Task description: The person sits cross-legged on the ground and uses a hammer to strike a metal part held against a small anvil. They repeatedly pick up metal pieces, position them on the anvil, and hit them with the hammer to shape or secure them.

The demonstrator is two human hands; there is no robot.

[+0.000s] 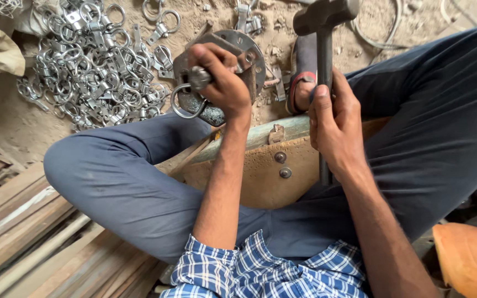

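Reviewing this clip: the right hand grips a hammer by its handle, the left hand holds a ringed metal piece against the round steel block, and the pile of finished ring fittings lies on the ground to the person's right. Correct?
Not quite. In the head view the pile of ring fittings lies to the person's left, beside the left hand. The rest holds: the right hand grips the hammer by its handle, and the left holds a ringed metal piece at the round steel block.

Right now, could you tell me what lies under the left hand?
The left hand grips a metal ring fitting against a round steel block; the block's middle is covered by the hand.
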